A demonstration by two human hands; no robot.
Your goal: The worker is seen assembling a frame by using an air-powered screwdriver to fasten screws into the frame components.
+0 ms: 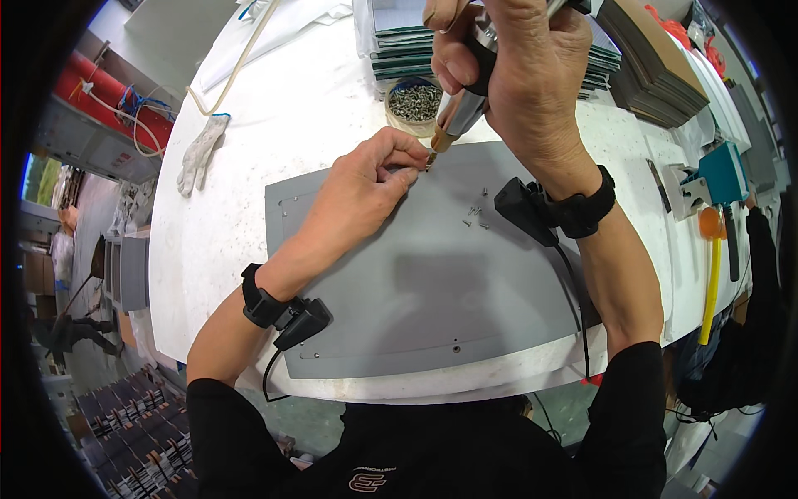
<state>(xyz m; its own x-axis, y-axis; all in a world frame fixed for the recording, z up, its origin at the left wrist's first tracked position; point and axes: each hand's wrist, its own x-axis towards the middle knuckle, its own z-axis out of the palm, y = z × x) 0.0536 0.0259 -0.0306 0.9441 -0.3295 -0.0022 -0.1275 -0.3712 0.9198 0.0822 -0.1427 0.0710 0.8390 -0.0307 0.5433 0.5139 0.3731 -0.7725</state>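
A grey flat panel with small holes near its edges lies on the white table in front of me. My right hand is wrapped round a power screwdriver, which slants down toward the panel's far edge. At the driver's brass-coloured tip, the fingers of my left hand are pinched on a small screw. The fingertips partly hide it. Several loose screws lie on the panel to the right. Just beyond the far edge stands a round tub filled with screws.
Stacked dark-edged sheets and brown boards stand at the back. A whitish glove lies at the left near a hose. On the right are a teal tool and a yellow-handled one; another person is beside them.
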